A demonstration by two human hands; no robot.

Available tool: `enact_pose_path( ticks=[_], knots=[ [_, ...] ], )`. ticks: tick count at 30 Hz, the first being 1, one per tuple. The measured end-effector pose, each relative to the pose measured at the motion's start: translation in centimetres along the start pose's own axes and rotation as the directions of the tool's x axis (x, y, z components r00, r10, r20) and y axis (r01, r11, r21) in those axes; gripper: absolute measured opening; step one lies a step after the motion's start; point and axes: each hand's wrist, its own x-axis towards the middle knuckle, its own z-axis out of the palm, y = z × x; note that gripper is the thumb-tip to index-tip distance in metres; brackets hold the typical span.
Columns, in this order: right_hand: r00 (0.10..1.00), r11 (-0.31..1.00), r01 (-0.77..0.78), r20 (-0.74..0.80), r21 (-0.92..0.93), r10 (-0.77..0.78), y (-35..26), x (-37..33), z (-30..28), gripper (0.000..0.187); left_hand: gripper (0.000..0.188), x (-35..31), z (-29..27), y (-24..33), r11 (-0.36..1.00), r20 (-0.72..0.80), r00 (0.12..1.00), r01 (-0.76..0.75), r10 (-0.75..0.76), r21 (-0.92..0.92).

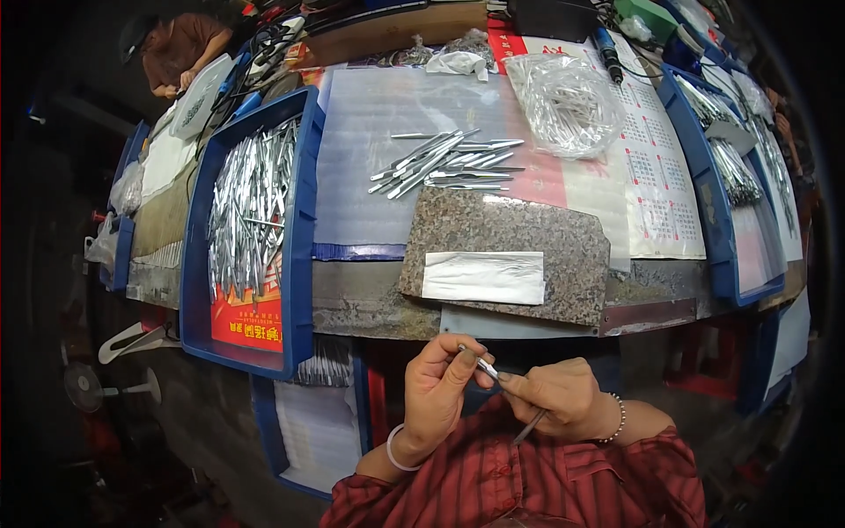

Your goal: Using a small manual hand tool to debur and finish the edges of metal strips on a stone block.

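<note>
Close to my body, just off the near edge of the bench, my two hands meet. My left hand (438, 390) is closed, pinching a slim silver metal piece (483, 363) between thumb and fingers. My right hand (558, 398) is closed too, its thumb and fingertips against the lower end of that piece. From under its fingers a thin dark rod (529, 428) juts toward my chest; its other end is hidden. On the bench beyond lies a loose pile of similar silver pieces (449, 161). A speckled stone slab (563, 238) sits nearer, with a folded white cloth or paper (483, 277) on it.
A blue tray (304, 176) on the left holds many silver pieces. Another blue tray (715, 207) stands at right. A clear plastic bag of pieces (572, 106) and a dark pen-like tool (607, 55) lie farther back. A lower tray (317, 431) sits below; another person (180, 55) works far left.
</note>
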Motion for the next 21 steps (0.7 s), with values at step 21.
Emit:
enact_pose_path(
  ticks=[21],
  knots=[
    [0.997, 0.995, -0.053, -0.051, -0.081, 0.049, 1.4, 4.7, -5.2, 0.022, 0.015, 4.7, -1.4, 5.5, 0.273, 0.455, 0.811, -0.562, 0.367, 0.781]
  ],
)
